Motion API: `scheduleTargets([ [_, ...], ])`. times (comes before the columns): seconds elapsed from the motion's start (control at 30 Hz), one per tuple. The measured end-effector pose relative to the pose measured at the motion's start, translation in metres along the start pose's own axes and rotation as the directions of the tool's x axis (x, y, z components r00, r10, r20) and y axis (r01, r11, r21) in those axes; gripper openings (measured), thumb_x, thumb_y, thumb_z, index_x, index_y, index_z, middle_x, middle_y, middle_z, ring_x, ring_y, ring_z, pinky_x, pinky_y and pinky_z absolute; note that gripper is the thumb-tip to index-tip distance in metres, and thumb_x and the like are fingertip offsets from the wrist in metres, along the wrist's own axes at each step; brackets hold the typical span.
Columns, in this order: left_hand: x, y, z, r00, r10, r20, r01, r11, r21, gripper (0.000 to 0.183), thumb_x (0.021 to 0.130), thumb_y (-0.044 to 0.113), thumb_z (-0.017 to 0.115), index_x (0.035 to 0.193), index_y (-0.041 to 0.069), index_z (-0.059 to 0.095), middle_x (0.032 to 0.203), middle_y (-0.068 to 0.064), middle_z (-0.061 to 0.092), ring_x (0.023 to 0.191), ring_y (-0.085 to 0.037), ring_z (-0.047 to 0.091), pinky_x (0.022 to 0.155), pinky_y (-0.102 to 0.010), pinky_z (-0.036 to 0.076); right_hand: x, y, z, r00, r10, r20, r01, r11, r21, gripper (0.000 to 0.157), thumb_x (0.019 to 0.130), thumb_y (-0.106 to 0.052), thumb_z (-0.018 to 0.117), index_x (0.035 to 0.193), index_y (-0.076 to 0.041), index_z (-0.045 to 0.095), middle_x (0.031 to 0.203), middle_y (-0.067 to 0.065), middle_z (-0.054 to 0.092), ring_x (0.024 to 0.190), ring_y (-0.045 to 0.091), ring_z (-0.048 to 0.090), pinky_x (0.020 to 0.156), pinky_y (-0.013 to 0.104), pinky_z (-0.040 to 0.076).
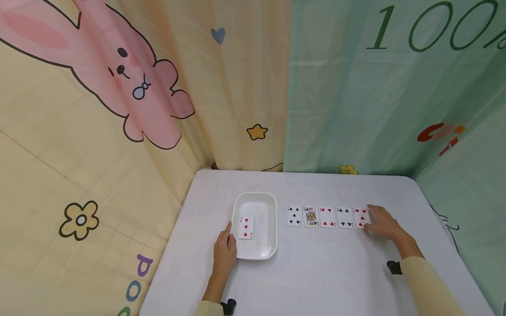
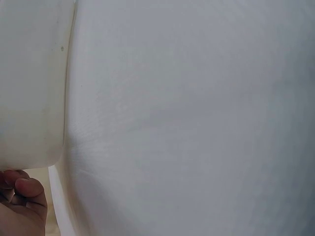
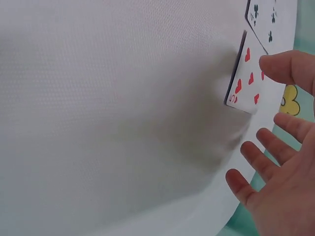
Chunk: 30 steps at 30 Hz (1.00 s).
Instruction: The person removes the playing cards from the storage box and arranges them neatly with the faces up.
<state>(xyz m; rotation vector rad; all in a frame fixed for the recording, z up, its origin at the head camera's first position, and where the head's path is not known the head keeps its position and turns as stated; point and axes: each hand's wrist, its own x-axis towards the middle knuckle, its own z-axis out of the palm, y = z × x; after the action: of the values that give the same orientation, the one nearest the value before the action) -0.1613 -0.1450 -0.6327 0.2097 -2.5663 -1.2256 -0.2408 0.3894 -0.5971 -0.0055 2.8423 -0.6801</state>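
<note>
A white tray (image 1: 265,250) stands on the table, and a three of hearts (image 1: 246,228) lies face up inside it. At the tray's left side my left hand (image 1: 225,252) holds the rim; the left wrist view shows its bent fingers (image 2: 30,188) against the tray wall. To the right, several playing cards lie face up in a row: a spades card (image 1: 294,216), a king (image 1: 311,217), a hearts card (image 1: 327,217), a clubs card (image 1: 345,217) and a five of hearts (image 3: 244,81). My right hand (image 1: 383,224) is at the five of hearts, its fingers spread and thumb over the card.
The white table (image 1: 316,272) ends at a back edge against patterned curtains (image 1: 253,87). A green curtain (image 1: 466,184) hangs along the right, a yellow one (image 1: 118,184) along the left. Dark wrist straps (image 1: 394,267) show at both sleeves.
</note>
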Motion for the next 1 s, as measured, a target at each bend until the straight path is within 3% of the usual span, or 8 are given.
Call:
scheduleTargets([
  [0.3, 0.002, -0.003, -0.002, 1.000, 0.009, -0.016, -0.009, 1.000, 0.012, 0.047, 0.104, 0.009, 0.056, 0.151, 0.010, 0.053, 0.087, -0.002, 0.058, 0.073, -0.010, 0.046, 0.065, -0.019, 0.044, -0.008, -0.028, -0.004, 0.991, -0.035, -0.130, 0.045, 0.996, 0.076, 0.075, 0.093, -0.022, 0.070, 0.152, 0.008, 0.033, 0.154, 0.039, 0.029, 0.139, 0.059, 0.029, 0.109, 0.075, 0.030],
  [0.7, -0.001, 0.002, -0.002, 1.000, -0.011, 0.008, 0.011, 1.000, -0.003, 0.048, 0.104, 0.008, 0.055, 0.152, 0.010, 0.052, 0.085, -0.001, 0.055, 0.073, -0.011, 0.044, 0.064, -0.019, 0.042, -0.003, -0.115, 0.012, 0.957, -0.179, -0.229, 0.203, 0.976, 0.084, 0.069, 0.094, -0.025, 0.072, 0.151, -0.001, 0.043, 0.155, 0.027, 0.041, 0.143, 0.048, 0.038, 0.113, 0.068, 0.034],
  [1.0, 0.000, 0.002, -0.003, 1.000, -0.023, 0.021, 0.023, 1.000, -0.019, 0.047, 0.105, 0.010, 0.056, 0.152, 0.010, 0.052, 0.086, -0.001, 0.056, 0.074, -0.011, 0.044, 0.065, -0.019, 0.042, 0.005, -0.187, 0.035, 0.913, -0.307, -0.268, 0.349, 0.928, 0.127, 0.067, 0.092, -0.031, 0.076, 0.148, -0.007, 0.049, 0.152, 0.019, 0.049, 0.141, 0.041, 0.044, 0.113, 0.065, 0.038],
])
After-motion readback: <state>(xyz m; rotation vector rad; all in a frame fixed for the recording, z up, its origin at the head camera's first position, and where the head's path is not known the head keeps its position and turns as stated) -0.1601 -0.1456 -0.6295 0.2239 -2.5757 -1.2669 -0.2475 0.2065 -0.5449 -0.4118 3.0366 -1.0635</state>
